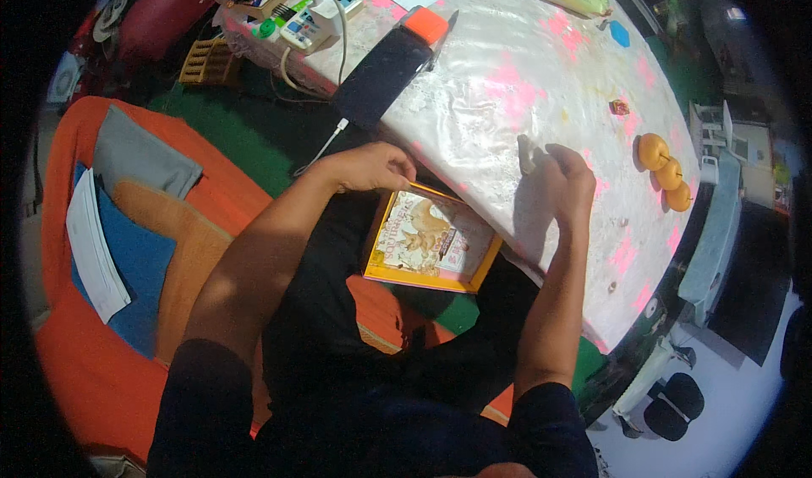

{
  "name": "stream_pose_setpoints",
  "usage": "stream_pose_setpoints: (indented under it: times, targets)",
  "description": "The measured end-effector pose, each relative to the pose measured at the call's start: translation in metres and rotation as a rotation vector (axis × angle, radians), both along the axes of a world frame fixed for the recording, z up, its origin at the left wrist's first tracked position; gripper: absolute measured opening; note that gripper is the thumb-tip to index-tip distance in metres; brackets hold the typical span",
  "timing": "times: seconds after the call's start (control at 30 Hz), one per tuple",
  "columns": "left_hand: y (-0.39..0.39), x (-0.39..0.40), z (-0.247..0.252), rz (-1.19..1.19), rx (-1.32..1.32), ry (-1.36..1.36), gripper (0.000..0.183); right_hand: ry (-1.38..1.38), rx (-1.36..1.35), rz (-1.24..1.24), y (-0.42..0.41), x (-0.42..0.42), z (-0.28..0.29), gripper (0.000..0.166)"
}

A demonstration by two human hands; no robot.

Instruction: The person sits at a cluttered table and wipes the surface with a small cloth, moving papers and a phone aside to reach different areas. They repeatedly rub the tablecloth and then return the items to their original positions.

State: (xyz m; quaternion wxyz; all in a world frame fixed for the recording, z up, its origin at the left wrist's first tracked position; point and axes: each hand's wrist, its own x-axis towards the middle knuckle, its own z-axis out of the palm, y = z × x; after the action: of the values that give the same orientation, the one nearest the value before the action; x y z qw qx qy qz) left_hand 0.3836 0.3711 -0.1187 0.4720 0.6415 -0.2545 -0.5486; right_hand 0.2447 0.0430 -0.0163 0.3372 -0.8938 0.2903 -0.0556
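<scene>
A shallow yellow-rimmed box [431,283] rests at my lap, tilted beside the table's edge. A squirrel picture with writing [422,240] shows inside its rim. My left hand [377,168] grips the box's far left corner between thumb and fingers. Over the near part of the table is my right hand [569,183], its fingers drawn together. A small greyish piece [526,154] appears just left of those fingers; whether they touch it or hold anything is unclear.
A plastic-covered table [469,116] bears a dark flat case [384,75] overhanging its edge, a power strip [307,30] with cables, and three round yellow fruits [667,172]. To the left stands an orange-covered sofa [70,364] with a grey cushion [143,151] and white papers [95,249].
</scene>
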Motion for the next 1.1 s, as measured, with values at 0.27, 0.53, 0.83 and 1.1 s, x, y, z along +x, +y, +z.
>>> stream_pose_setpoints:
  times: [0.27,0.53,0.83,1.1]
  targets:
    - [-0.007,-0.002,0.000,-0.021,-0.004,-0.021,0.030,0.014,-0.222,0.153,0.028,0.000,0.008,0.032]
    - [-0.006,-0.004,-0.003,-0.023,-0.052,-0.020,0.032,0.038,-0.477,0.240,0.032,0.006,0.000,0.019]
    - [-0.003,-0.002,0.002,-0.052,-0.023,-0.054,0.030,0.023,-0.518,0.236,0.007,0.041,-0.001,0.017]
    - [-0.008,0.000,0.012,0.010,-0.009,0.144,0.024,-0.068,-0.707,0.145,-0.129,0.217,-0.023,0.027]
